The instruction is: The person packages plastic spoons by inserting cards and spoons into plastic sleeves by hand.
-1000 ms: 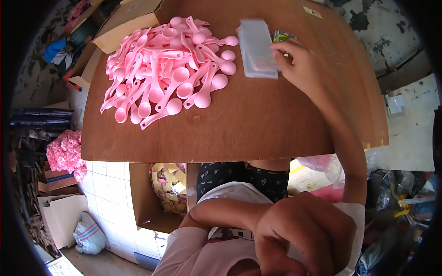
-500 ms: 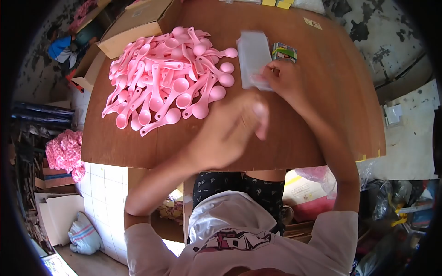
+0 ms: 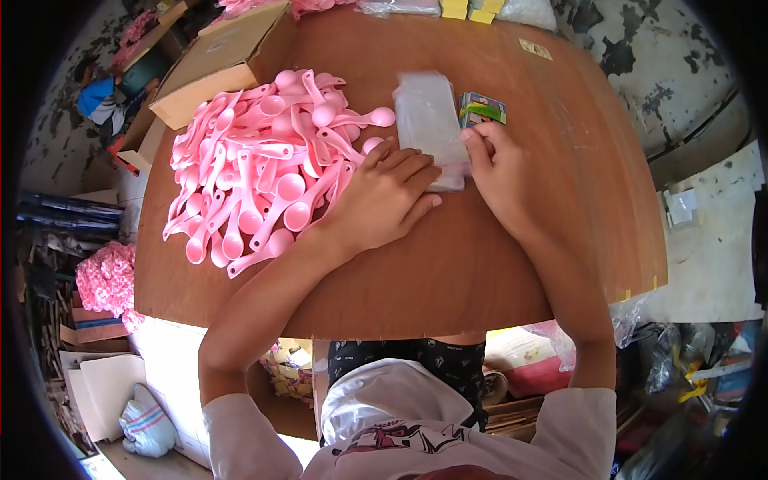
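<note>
A large heap of pink measuring spoons [image 3: 264, 160] lies on the brown wooden table [image 3: 384, 296]. Right of it is a stack of clear plastic bags [image 3: 428, 116]. My left hand [image 3: 388, 196] rests between the heap and the bags, palm down, fingers apart, its fingertips by the lower end of the bags. Thumb and forefinger of my right hand [image 3: 496, 160] are pinched together at the right edge of the bags; a bit of clear plastic seems to be between them. Just above that hand sits a small stack of printed cards [image 3: 482, 110].
An open cardboard box [image 3: 216, 60] stands at the table's back left. Yellow card stacks [image 3: 468, 10] and plastic packs are at the far edge. Below the table's front edge is a carton of yellow and pink pieces [image 3: 290, 368]. A person in blue [image 3: 100, 100] is at the far left.
My left hand has come up from near my body onto the table beside the bags. My right hand has moved down from the cards to the bags' edge and pinched there. The view has shifted.
</note>
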`<state>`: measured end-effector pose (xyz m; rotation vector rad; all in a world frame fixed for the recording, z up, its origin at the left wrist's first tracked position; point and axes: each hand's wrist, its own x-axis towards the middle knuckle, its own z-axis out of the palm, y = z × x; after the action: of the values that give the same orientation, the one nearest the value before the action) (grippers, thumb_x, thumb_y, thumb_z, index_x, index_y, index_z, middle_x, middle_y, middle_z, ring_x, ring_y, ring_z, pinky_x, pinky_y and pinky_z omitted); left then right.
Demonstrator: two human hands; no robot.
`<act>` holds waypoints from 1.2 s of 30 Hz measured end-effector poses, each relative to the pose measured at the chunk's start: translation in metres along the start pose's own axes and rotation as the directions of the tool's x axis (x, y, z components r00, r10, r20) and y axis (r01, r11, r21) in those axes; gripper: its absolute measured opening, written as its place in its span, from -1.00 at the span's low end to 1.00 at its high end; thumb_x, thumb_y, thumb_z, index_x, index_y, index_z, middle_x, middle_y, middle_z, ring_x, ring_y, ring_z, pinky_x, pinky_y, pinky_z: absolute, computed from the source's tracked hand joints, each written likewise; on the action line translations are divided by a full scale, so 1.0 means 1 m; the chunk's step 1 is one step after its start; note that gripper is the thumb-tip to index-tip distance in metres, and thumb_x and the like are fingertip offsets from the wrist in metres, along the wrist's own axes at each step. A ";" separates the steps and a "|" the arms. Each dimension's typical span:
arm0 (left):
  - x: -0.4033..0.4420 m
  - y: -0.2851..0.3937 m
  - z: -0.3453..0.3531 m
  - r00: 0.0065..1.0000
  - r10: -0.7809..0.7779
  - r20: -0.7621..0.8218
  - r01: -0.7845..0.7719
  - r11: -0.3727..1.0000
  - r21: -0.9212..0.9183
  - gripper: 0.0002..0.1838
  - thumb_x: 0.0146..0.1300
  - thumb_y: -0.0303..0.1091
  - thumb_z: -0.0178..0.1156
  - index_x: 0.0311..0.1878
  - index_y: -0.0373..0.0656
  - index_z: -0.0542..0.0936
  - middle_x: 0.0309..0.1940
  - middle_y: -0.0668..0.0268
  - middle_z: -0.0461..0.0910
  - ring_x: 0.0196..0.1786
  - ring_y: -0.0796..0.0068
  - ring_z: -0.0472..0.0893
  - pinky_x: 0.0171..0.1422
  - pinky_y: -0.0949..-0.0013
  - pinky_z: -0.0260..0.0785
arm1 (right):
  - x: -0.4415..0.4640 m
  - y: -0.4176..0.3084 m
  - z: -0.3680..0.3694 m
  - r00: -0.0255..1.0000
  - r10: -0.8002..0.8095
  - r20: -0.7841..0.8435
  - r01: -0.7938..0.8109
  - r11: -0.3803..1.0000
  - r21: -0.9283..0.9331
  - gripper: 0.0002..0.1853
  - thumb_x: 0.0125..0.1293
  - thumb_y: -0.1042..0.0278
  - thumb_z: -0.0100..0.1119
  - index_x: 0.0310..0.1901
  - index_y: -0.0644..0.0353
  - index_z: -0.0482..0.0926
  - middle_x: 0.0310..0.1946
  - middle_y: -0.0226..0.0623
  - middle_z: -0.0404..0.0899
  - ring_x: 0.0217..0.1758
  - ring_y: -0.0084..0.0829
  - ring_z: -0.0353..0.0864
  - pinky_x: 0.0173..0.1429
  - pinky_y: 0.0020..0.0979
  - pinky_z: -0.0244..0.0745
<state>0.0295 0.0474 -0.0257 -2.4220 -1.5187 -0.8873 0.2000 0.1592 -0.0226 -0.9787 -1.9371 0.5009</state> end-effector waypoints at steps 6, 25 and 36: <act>0.001 0.001 -0.004 0.997 -0.077 0.025 0.078 0.997 -0.025 -0.65 0.22 -0.29 0.27 0.05 -0.18 0.55 0.11 0.16 0.52 0.21 0.19 0.48 0.38 -0.03 0.18 | -0.008 -0.011 -0.010 0.994 -0.105 -0.034 0.104 0.994 -0.031 -0.88 0.25 0.37 0.32 -0.34 0.19 0.59 -0.58 -0.25 0.54 -0.60 -0.40 0.55 -0.52 -0.43 0.38; -0.002 -0.018 -0.013 0.837 -0.542 -0.074 0.332 0.612 -0.718 -0.80 0.27 -0.52 0.27 -0.04 -0.26 0.63 -0.31 0.36 0.70 -0.41 0.73 0.58 -0.45 0.59 0.37 | 0.022 0.022 -0.044 0.948 -0.256 0.191 0.309 0.885 -0.348 -0.79 0.15 0.38 0.32 -0.16 0.15 0.69 -0.17 -0.28 0.63 -0.31 -0.23 0.63 -0.23 -0.23 0.52; -0.003 -0.026 -0.021 0.721 -0.692 0.018 0.319 0.309 -0.896 -0.72 0.34 -0.50 0.20 0.10 -0.32 0.54 0.04 0.23 0.62 -0.11 0.58 0.63 0.00 0.47 0.50 | 0.017 0.005 -0.047 0.959 -0.284 0.002 0.283 0.954 -0.098 -0.87 0.25 0.45 0.26 -0.18 0.23 0.61 -0.33 -0.30 0.60 -0.37 -0.34 0.56 -0.29 -0.42 0.46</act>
<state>-0.0024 0.0484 -0.0146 -1.8413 -2.0257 -2.6802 0.2372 0.1740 0.0085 -0.7431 -2.0640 0.2367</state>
